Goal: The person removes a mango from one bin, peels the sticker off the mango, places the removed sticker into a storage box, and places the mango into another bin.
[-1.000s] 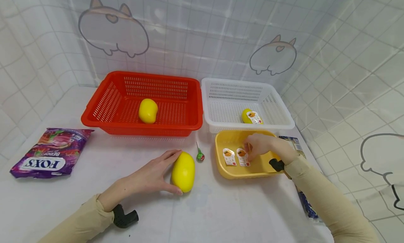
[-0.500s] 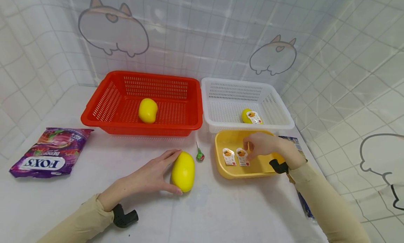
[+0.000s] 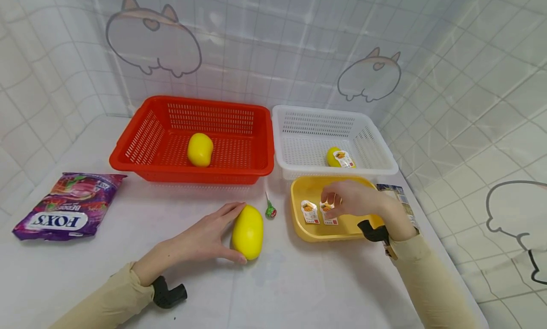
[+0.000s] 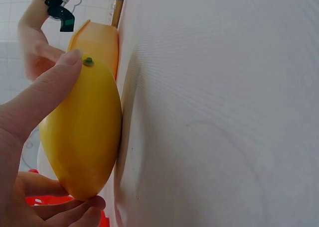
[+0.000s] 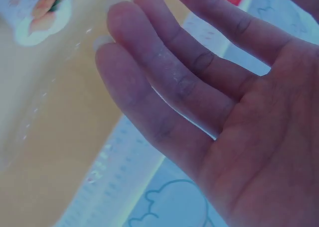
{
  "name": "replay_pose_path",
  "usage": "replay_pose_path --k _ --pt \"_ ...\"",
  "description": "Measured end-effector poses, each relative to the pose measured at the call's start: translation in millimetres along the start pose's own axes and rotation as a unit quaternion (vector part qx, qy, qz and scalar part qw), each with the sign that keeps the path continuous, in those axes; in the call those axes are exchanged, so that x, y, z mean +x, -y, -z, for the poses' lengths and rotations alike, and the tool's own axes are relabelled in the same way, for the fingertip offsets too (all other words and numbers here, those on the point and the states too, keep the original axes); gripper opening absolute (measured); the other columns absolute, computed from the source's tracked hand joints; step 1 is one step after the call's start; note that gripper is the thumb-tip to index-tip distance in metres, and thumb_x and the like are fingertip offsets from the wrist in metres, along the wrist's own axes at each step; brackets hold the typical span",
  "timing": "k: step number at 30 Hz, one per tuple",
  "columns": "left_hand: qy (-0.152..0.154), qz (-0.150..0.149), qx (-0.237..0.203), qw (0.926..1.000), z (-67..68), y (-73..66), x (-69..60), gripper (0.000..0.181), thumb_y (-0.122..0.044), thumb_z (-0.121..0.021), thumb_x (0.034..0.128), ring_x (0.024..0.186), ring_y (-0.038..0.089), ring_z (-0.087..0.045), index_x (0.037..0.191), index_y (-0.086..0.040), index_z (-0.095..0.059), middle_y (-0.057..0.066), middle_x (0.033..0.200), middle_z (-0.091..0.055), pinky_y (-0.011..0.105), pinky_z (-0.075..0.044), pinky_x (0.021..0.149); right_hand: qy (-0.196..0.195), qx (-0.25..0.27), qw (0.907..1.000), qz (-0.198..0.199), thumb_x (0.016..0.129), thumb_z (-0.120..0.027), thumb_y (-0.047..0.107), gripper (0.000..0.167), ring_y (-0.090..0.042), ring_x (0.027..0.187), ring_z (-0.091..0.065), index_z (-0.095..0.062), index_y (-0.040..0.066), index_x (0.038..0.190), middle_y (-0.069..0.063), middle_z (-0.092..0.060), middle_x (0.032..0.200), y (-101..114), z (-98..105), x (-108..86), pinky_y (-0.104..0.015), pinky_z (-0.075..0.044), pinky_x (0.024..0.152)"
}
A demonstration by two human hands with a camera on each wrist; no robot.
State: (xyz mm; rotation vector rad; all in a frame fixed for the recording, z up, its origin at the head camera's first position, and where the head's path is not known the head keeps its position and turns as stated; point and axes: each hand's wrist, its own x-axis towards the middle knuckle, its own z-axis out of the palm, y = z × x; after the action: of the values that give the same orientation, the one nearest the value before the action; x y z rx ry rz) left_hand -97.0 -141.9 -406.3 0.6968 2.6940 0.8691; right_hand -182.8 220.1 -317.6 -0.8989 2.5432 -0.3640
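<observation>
On the white table my left hand (image 3: 205, 236) grips a yellow mango (image 3: 248, 232), thumb at its near end and fingertips at its far end. The left wrist view shows the thumb beside the green stem of the mango (image 4: 84, 132). Over the yellow tray (image 3: 337, 237) hovers my right hand (image 3: 352, 196), fingers loosely bent, partly covering one of two mango-picture labels; the other label (image 3: 310, 211) lies uncovered to its left. In the right wrist view the fingers of the right hand (image 5: 214, 97) hold nothing, with a label (image 5: 42, 13) below them.
A red basket (image 3: 205, 178) holds one mango (image 3: 200, 149). Beside it, a white basket (image 3: 337, 171) holds a labelled mango (image 3: 334, 157). A lollipop (image 3: 271, 210) lies between mango and tray, a purple candy bag (image 3: 70, 208) at left, and another packet (image 3: 399, 196) right of the tray.
My right hand has shifted slightly left and lifted a little over the tray, its forearm swinging inward. My left hand and its mango have stayed where they were.
</observation>
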Motion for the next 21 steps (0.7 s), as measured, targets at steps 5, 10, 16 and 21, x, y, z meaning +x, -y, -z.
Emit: replay_pose_path --k 5,10,16,21 --pt "-0.001 0.002 0.004 1.0000 -0.1 -0.1 -0.3 0.125 -0.068 -0.083 0.0644 0.141 0.031 -0.042 0.157 -0.005 -0.028 0.013 0.160 -0.032 0.053 -0.040 0.112 -0.037 0.015 0.9990 0.020 0.085 -0.081 0.027 0.031 -0.019 0.090 -0.062 -0.066 0.010 0.106 -0.003 -0.067 0.098 14.0 -2.7 -3.0 -0.039 -0.056 0.084" --pt "-0.002 0.004 0.005 1.0000 -0.2 -0.2 -0.1 0.124 -0.067 -0.083 0.0643 0.141 0.032 -0.042 0.157 -0.006 -0.028 0.012 0.160 -0.032 0.053 -0.040 0.112 -0.104 0.052 0.9926 0.034 0.083 -0.082 0.028 0.035 -0.019 0.093 -0.064 -0.066 0.012 0.110 0.004 -0.066 0.100 29.6 -10.7 -3.3 -0.041 -0.057 0.086" --pt "-0.003 0.003 0.007 1.0000 -0.2 -0.1 -0.3 0.124 -0.066 -0.084 0.0643 0.140 0.032 -0.042 0.157 -0.005 -0.028 0.012 0.160 -0.033 0.053 -0.040 0.112 -0.168 0.125 0.9772 0.035 0.082 -0.083 0.026 0.040 -0.021 0.098 -0.065 -0.067 0.009 0.114 0.001 -0.068 0.107 46.6 -24.9 1.7 -0.041 -0.057 0.089" --pt "-0.003 0.003 0.009 1.0000 -0.7 -0.2 0.1 0.124 -0.066 -0.084 0.0642 0.141 0.032 -0.042 0.157 -0.005 -0.029 0.012 0.160 -0.033 0.053 -0.040 0.113 -0.175 0.204 0.9630 0.019 0.084 -0.082 0.027 0.041 -0.023 0.103 -0.065 -0.064 0.011 0.118 -0.004 -0.066 0.113 62.3 -35.7 8.9 -0.042 -0.057 0.091"
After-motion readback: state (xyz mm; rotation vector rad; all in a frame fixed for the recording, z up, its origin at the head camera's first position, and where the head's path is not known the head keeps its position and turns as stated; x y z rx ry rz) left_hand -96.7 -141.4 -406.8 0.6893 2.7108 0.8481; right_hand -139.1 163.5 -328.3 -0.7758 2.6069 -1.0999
